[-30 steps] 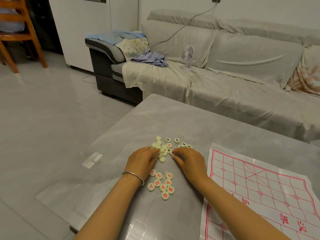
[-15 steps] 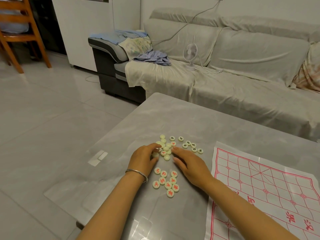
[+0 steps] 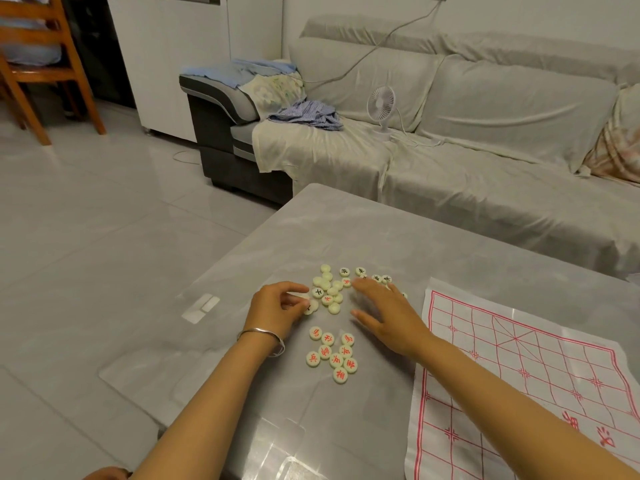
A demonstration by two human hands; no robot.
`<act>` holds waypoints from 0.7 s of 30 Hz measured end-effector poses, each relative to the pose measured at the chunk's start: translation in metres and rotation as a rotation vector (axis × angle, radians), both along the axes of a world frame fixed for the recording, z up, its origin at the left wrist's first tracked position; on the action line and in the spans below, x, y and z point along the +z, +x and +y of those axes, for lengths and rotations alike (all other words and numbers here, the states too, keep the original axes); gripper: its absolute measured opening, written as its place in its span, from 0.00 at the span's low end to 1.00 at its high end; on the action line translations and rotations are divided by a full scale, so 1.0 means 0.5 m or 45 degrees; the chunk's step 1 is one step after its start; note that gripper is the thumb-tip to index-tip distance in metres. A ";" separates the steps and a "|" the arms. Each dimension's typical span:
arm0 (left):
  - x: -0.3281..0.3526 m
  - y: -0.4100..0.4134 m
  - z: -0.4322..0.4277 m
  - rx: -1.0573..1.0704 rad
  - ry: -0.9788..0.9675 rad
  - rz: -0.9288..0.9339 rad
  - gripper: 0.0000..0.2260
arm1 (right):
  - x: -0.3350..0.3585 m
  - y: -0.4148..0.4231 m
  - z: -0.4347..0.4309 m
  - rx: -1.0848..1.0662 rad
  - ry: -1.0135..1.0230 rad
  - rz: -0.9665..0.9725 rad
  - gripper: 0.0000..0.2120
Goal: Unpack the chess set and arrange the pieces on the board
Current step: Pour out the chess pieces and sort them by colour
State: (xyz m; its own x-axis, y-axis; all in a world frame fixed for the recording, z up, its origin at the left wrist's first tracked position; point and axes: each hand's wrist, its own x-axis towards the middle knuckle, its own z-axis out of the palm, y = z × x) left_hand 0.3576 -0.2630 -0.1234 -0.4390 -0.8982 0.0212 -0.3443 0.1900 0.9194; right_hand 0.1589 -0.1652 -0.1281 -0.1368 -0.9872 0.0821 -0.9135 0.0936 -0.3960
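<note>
A loose pile of cream round chess pieces (image 3: 330, 289) lies on the grey table (image 3: 398, 244), some face down, some showing black or red characters. Nearer me sits a tidy cluster of red-marked pieces (image 3: 332, 351). My left hand (image 3: 277, 308), with a silver bangle on the wrist, pinches a piece at the pile's left edge. My right hand (image 3: 384, 311) hovers flat with fingers spread over the pile's right side, hiding a few pieces. The paper board (image 3: 519, 382) with its red grid lies at the right and holds no pieces.
A covered grey sofa (image 3: 450, 161) stands just beyond the table, with a small white fan (image 3: 381, 105) and bundled clothes (image 3: 304, 114) on it. A wooden chair (image 3: 41, 64) is at the far left. The table's left edge drops to a tiled floor.
My right hand has lifted and spread its fingers, shifting right over the black-marked pieces. My left hand stays at the pile's left edge, fingers now pinched on a piece.
</note>
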 end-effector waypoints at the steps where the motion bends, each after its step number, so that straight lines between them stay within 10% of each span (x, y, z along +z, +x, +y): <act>1: 0.000 0.004 -0.001 0.020 0.022 0.020 0.08 | 0.003 0.017 -0.004 0.015 -0.032 -0.079 0.26; 21: 0.023 -0.050 0.019 0.010 0.410 0.351 0.10 | 0.016 0.073 -0.031 -0.084 -0.383 -0.393 0.10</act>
State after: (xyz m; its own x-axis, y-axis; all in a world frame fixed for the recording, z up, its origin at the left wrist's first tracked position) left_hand 0.3325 -0.2534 -0.1119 -0.4491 -0.8816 -0.1454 -0.0773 -0.1238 0.9893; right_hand 0.1952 -0.1809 -0.1200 -0.2623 -0.9138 0.3100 -0.7436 -0.0133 -0.6685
